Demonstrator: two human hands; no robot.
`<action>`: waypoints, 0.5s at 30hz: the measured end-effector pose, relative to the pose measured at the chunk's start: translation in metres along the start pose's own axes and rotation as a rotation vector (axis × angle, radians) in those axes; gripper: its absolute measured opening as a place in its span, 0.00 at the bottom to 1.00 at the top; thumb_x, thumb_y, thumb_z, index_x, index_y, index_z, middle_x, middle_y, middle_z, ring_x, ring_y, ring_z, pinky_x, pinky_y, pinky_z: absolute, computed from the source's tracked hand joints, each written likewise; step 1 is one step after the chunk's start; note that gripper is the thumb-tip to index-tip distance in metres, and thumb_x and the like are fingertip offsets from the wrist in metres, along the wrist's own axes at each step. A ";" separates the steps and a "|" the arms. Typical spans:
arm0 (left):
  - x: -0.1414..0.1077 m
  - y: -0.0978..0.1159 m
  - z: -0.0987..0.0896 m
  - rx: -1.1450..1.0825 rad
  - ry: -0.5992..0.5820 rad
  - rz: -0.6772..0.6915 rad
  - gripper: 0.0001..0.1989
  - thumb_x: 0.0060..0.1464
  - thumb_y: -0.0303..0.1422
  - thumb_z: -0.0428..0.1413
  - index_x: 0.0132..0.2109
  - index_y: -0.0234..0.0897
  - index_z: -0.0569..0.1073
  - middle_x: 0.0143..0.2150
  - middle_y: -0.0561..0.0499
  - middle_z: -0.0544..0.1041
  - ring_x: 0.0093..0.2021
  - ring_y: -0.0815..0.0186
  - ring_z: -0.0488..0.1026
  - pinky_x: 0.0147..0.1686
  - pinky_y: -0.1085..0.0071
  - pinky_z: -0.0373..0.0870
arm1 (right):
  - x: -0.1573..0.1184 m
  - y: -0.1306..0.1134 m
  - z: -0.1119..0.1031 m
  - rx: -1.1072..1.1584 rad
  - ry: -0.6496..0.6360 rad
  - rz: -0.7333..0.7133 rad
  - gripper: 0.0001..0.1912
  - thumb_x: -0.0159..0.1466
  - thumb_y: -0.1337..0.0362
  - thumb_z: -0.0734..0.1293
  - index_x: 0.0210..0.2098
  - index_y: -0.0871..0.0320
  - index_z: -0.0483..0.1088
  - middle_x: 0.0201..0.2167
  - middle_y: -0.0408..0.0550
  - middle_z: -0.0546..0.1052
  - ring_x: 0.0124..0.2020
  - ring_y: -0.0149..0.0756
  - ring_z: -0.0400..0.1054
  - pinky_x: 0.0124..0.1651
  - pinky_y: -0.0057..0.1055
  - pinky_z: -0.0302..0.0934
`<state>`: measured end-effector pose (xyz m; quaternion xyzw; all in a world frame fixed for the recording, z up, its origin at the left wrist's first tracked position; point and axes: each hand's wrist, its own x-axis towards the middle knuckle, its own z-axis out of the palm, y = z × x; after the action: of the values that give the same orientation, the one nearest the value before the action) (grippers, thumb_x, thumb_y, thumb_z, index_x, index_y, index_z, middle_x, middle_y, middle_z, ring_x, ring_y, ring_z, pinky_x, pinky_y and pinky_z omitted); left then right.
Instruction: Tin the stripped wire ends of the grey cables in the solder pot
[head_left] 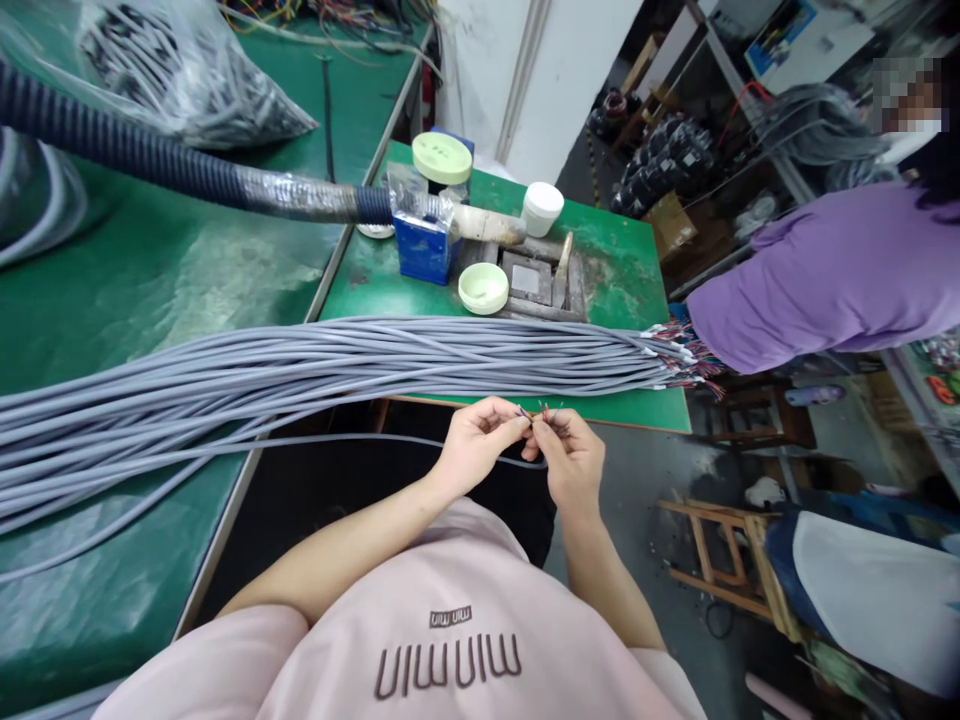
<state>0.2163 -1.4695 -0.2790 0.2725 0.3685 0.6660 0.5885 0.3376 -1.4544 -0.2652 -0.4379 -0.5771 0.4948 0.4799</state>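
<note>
Both my hands meet in front of the green table edge, at the end of one grey cable (375, 437) pulled apart from the rest. My left hand (484, 437) pinches thin coloured wires (528, 414) between thumb and fingertips. Close against it, my right hand (571, 452) is closed on the wires of the same cable end, with a few strands sticking up above the fingers. A thick bundle of grey cables (450, 357) lies just beyond my hands, its stripped ends (679, 350) showing red and blue wires at the right.
Behind the bundle stand a blue box (424, 248), a pale open tub (484, 290), a white lidded jar (542, 208), a square pot (527, 278) and a brush (562, 270). A ribbed hose (187, 170) crosses from the left. A person in a purple sleeve (832, 275) is at the right.
</note>
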 end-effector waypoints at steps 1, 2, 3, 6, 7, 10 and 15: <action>0.000 0.000 0.000 0.003 0.002 -0.004 0.12 0.41 0.36 0.67 0.27 0.32 0.74 0.24 0.53 0.77 0.25 0.72 0.73 0.29 0.76 0.72 | 0.001 0.000 0.000 -0.002 0.000 -0.010 0.07 0.61 0.61 0.68 0.31 0.58 0.70 0.20 0.39 0.72 0.18 0.25 0.67 0.23 0.22 0.65; 0.000 -0.001 0.000 0.007 0.000 -0.007 0.13 0.41 0.36 0.67 0.27 0.32 0.74 0.23 0.53 0.77 0.24 0.72 0.73 0.29 0.76 0.72 | 0.001 0.000 -0.001 -0.002 -0.002 -0.023 0.07 0.62 0.61 0.67 0.31 0.58 0.70 0.19 0.38 0.72 0.18 0.25 0.66 0.23 0.22 0.64; -0.001 -0.001 0.000 0.011 -0.002 -0.008 0.13 0.41 0.37 0.67 0.27 0.32 0.73 0.23 0.53 0.76 0.24 0.72 0.73 0.28 0.75 0.72 | 0.002 0.001 -0.001 -0.001 -0.002 -0.034 0.07 0.62 0.61 0.67 0.31 0.58 0.70 0.19 0.38 0.71 0.18 0.24 0.66 0.23 0.22 0.64; -0.001 -0.001 0.001 0.032 -0.009 0.003 0.13 0.42 0.38 0.66 0.27 0.33 0.73 0.23 0.53 0.76 0.23 0.70 0.73 0.27 0.73 0.73 | 0.004 0.001 -0.003 -0.013 -0.014 -0.043 0.07 0.62 0.61 0.66 0.31 0.58 0.69 0.19 0.38 0.70 0.18 0.24 0.65 0.22 0.21 0.63; -0.001 -0.001 0.001 0.041 -0.008 0.011 0.13 0.42 0.38 0.66 0.28 0.33 0.73 0.23 0.53 0.76 0.23 0.70 0.73 0.27 0.73 0.73 | 0.005 0.001 -0.004 -0.027 -0.036 -0.038 0.07 0.63 0.61 0.66 0.31 0.58 0.69 0.20 0.38 0.71 0.18 0.24 0.65 0.23 0.21 0.63; -0.001 0.001 0.001 0.058 -0.002 0.032 0.14 0.42 0.39 0.66 0.28 0.33 0.74 0.23 0.53 0.77 0.23 0.69 0.73 0.27 0.72 0.73 | 0.008 0.002 -0.006 -0.058 -0.105 -0.012 0.07 0.62 0.61 0.66 0.31 0.58 0.71 0.20 0.39 0.71 0.19 0.24 0.65 0.22 0.21 0.63; 0.000 0.002 0.000 0.075 0.011 0.042 0.14 0.41 0.39 0.66 0.28 0.33 0.74 0.23 0.52 0.77 0.23 0.70 0.74 0.27 0.73 0.73 | 0.009 0.003 -0.006 -0.049 -0.092 0.007 0.07 0.61 0.61 0.67 0.30 0.58 0.70 0.20 0.39 0.71 0.19 0.24 0.64 0.21 0.21 0.61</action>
<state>0.2151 -1.4693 -0.2776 0.2982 0.3906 0.6657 0.5616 0.3419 -1.4439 -0.2666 -0.4283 -0.6088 0.5018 0.4406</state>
